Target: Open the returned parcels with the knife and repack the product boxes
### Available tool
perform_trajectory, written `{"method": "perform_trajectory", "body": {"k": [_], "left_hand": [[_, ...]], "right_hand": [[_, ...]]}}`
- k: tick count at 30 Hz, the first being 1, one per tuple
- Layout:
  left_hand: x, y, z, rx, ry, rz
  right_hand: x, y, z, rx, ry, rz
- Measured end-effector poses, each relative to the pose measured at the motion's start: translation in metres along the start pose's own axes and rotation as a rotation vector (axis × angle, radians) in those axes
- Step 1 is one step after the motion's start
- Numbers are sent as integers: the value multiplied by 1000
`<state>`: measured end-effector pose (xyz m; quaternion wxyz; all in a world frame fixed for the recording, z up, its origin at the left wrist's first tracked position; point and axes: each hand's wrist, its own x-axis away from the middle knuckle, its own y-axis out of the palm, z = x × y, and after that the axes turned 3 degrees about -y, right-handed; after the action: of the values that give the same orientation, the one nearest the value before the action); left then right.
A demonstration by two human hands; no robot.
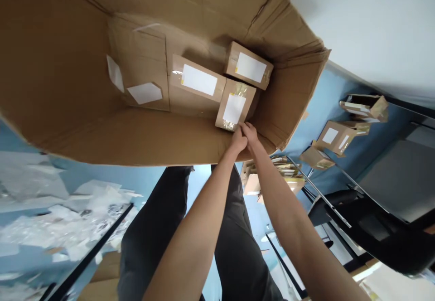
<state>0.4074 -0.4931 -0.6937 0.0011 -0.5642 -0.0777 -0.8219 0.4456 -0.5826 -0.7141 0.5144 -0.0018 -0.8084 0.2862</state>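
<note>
Both my arms reach down into a large open cardboard carton. My left hand and my right hand meet at the near edge of a small brown parcel with a white label, fingers curled against it. Two more labelled parcels lie at the carton's bottom: a long flat one to its left and another behind it. My fingertips are partly hidden by the parcel's edge, so the grip itself is unclear.
Blue floor around the carton. Several small labelled boxes lie scattered to the right near a black chair. A heap of clear plastic wrapping lies at the left. A metal rack with flat packages stands beside my legs.
</note>
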Motion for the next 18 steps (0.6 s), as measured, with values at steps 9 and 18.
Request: {"method": "perform_trajectory", "body": {"k": [9, 18], "left_hand": [[14, -63, -8, -74, -12, 192], [-56, -55, -21, -70, 125, -8]], "right_hand": [[12, -6, -24, -5, 15, 70], [-23, 1, 14, 31, -55, 143]]}}
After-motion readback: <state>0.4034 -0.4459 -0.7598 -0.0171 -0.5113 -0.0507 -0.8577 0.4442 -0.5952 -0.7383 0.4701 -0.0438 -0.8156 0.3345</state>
